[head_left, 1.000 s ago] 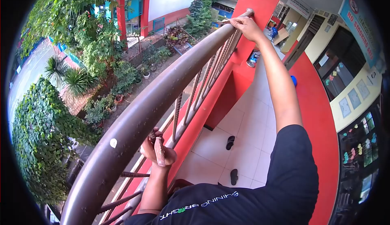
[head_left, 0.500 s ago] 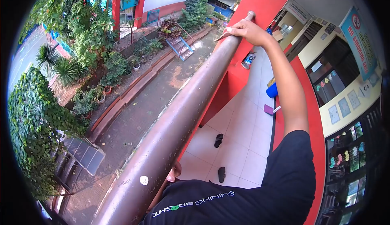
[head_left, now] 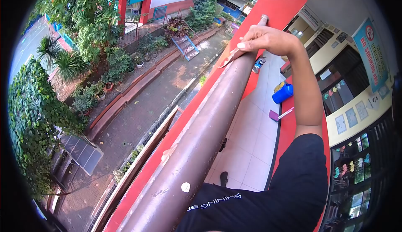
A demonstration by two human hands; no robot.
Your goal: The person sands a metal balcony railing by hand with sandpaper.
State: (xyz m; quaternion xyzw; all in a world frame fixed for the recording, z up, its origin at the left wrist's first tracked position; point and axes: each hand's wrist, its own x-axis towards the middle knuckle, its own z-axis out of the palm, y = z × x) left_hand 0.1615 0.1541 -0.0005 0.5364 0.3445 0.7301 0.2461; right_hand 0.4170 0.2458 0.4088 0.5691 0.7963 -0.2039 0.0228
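My right hand (head_left: 272, 41) rests on the far part of a thick brown metal railing pipe (head_left: 205, 135), its fingers bent over a thin brown sheet (head_left: 231, 59). One edge of the sheet sticks out to the left, along the pipe; whether it is sandpaper or cloth I cannot tell. The pipe's paint is scuffed, and a round white spot (head_left: 185, 187) marks its near end. It runs up to a red post (head_left: 289, 1), where its end narrows. My left hand is out of sight.
Right of the railing, a tiled walkway (head_left: 247, 144) holds a can (head_left: 258, 64), a blue container (head_left: 283, 93), a purple dustpan (head_left: 274, 115) and a dark slipper (head_left: 224, 178). Left and below lie a paved path (head_left: 125, 131) and potted plants.
My view has shifted, so the pipe sits further right and shows its outer red ledge. My right hand has come nearer along the pipe with its wrist bent more.
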